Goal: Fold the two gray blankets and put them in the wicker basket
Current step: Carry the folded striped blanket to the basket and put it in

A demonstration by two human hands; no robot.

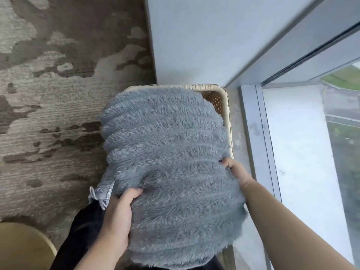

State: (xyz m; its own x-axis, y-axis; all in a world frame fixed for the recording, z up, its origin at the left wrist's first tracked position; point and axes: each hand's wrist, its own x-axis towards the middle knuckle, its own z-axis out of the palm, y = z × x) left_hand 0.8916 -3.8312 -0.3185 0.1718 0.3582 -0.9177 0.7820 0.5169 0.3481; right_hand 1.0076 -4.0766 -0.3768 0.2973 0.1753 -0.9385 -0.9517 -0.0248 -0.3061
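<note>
A folded fluffy gray blanket [167, 152] fills the centre of the view, held over the wicker basket [224, 106], which it almost covers. Only the basket's far rim and right wall show. My left hand [118, 215] grips the blanket's near left edge, fingers curled into the pile. My right hand [236, 169] holds its right edge, close to the basket's right wall. I see only one blanket; what lies inside the basket is hidden.
The basket stands on the floor in a corner, against a white wall [204, 45] and beside a floor-length window [311, 152]. A patterned brown carpet [58, 94] spreads to the left. My gray shoe [101, 193] and dark trouser leg show below; a round wooden stool [21, 248] sits bottom left.
</note>
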